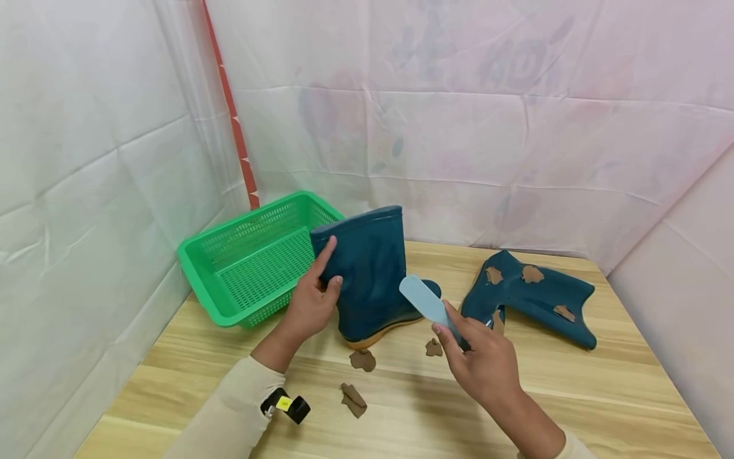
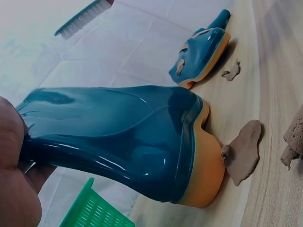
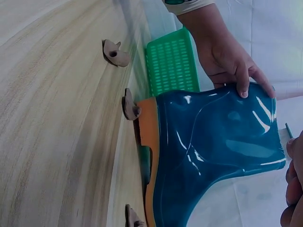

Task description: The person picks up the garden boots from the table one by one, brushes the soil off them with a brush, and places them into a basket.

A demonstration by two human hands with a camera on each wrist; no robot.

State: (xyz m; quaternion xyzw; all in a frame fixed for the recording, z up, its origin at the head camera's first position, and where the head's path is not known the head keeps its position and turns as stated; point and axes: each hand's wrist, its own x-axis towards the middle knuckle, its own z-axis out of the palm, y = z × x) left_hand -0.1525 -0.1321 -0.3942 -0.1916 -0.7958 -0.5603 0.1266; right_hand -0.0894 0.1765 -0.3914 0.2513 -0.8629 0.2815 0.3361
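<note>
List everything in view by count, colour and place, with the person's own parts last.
Smooth wood-grain table: one, pale tan, beneath everything
Tall rubber-like boot: one, dark blue with orange sole, upright mid-table
Second rubber-like boot: one, dark blue, lying at right
Flat handled brush: one, pale blue with white bristles, above the table
Rectangular perforated plastic basket: one, green, back left
Flat clay-like pieces: three, brown, on the table
Clay-like patches: at least four, brown, on the second boot
Sheet walls: three, whitish, left, back and right
Narrow strip: one, red, left back corner
Left hand: one, bare, gripping the upright boot
Right hand: one, bare, holding the brush
</note>
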